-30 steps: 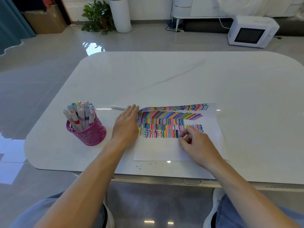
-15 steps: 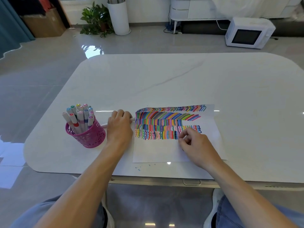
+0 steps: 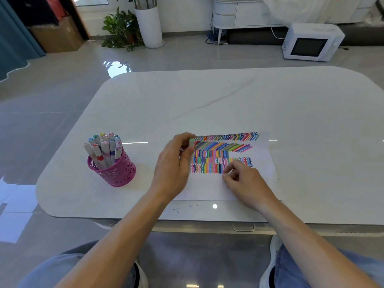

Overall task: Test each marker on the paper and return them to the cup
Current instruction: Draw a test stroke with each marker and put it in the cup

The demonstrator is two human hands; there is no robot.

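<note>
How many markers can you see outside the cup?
1: a marker gripped in the left hand, at the paper's upper left corner. The right hand, fingers curled on the paper, may hide another. The others stand in the cup.

A white marble-look table with rounded corners stands on glossy grey floor tiles, which mirror a bright patch of light. Along the far wall, a leafy plant sits beside 1 tall white cylindrical pot. Further right is a white cabinet on legs, with 1 white microwave on the floor nearby. A teal curtain and a cardboard box occupy the far left.
</note>
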